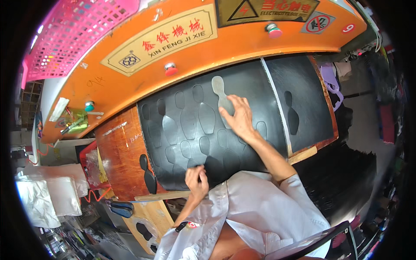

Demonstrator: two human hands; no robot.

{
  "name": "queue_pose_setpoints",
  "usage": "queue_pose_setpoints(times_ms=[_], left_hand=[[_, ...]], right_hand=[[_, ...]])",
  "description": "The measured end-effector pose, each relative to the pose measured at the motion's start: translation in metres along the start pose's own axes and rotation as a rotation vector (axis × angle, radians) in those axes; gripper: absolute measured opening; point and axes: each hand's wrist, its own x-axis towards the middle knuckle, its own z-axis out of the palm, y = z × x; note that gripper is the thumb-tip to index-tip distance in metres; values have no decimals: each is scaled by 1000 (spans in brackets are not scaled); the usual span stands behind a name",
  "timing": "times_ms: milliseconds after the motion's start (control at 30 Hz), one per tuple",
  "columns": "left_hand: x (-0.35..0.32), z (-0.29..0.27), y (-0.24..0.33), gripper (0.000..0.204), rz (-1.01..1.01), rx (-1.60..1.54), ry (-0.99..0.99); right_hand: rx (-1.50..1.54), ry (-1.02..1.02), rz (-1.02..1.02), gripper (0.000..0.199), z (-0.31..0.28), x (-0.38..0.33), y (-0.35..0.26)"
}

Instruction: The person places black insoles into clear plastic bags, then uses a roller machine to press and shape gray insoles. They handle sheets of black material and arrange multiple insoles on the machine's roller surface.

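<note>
A black sheet (pixel 242 164) lies across the work table, marked with several sole-shaped outlines in rows. On its far part rests a grey sole-shaped cutting die (pixel 219 86). My right hand (pixel 237 116) grips the wide part of this die, thumb at its left edge and fingers across the other side; the palm hides some of it. Closer to me, my left hand (pixel 197 181) hovers over the sheet's near edge with its fingers curled. Whatever those fingers may hold is hidden.
An orange machine beam (pixel 242 43) with red and green buttons spans the far side. Loose black sole pieces (pixel 148 180) lie on the brown board at left. A second black sheet (pixel 303 95) is at right. A pink basket (pixel 78 34) stands upper left; plastic bags (pixel 60 195) hang lower left.
</note>
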Motion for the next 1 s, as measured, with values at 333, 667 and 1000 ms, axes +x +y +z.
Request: queue_pose_setpoints(times_ms=[333, 667, 1000], left_hand=[[10, 53, -53, 19, 98, 344, 252], [120, 73, -64, 10, 37, 510, 305], [158, 71, -61, 6, -17, 492, 231]], right_hand=[[441, 556, 114, 14, -118, 92, 50], [337, 308, -81, 28, -157, 161, 53], [-140, 223, 112, 26, -103, 30, 113]])
